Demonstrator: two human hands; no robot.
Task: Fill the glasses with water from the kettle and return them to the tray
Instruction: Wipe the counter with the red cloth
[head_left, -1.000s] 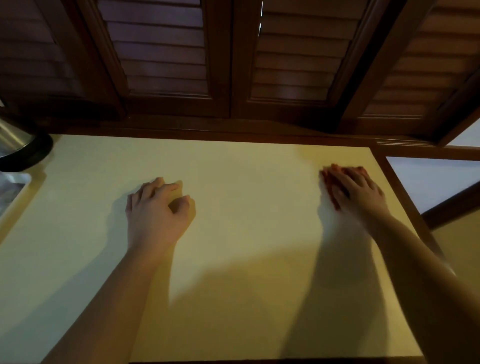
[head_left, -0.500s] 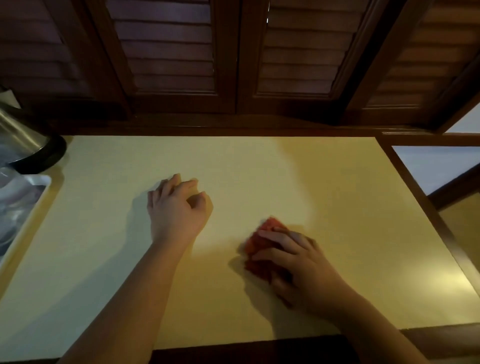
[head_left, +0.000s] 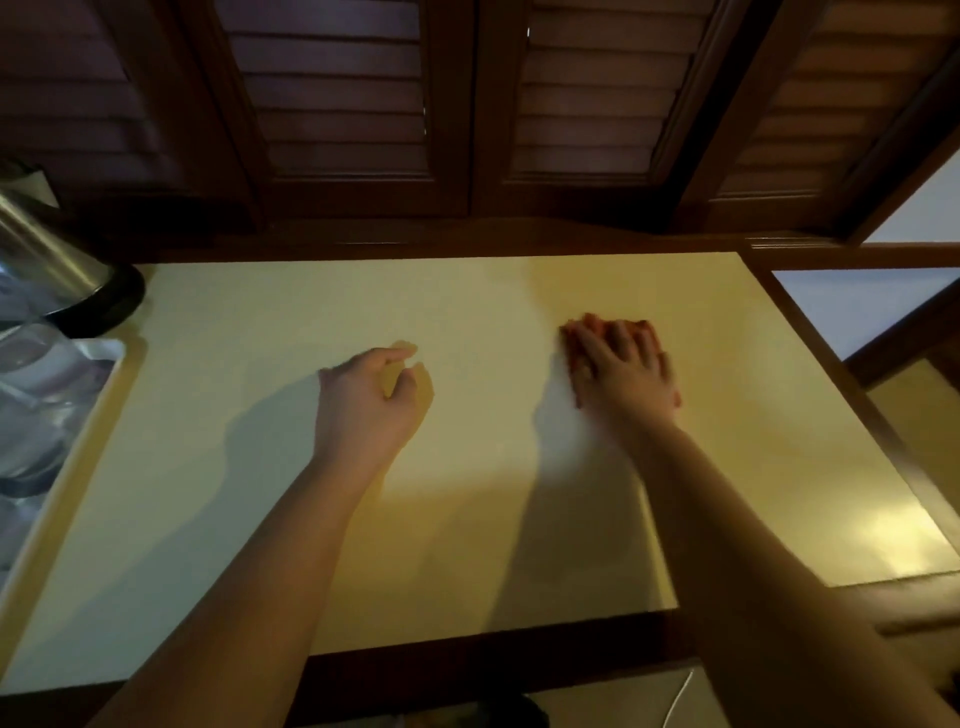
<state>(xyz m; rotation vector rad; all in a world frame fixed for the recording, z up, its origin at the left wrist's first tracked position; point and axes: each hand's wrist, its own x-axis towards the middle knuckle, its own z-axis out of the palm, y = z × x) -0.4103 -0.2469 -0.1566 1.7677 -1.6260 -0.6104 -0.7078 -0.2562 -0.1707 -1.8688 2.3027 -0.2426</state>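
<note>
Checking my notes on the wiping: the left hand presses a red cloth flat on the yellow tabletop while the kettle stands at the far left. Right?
Not quite: the head view shows the right hand pressing the red cloth on the yellow tabletop. The left hand holds nothing. The kettle does stand far left.

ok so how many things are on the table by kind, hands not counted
kettle: 1
tray: 1, cut off at the left edge; the blurred items on it cannot be counted
red cloth: 1, under the right hand
Total: 3
</note>
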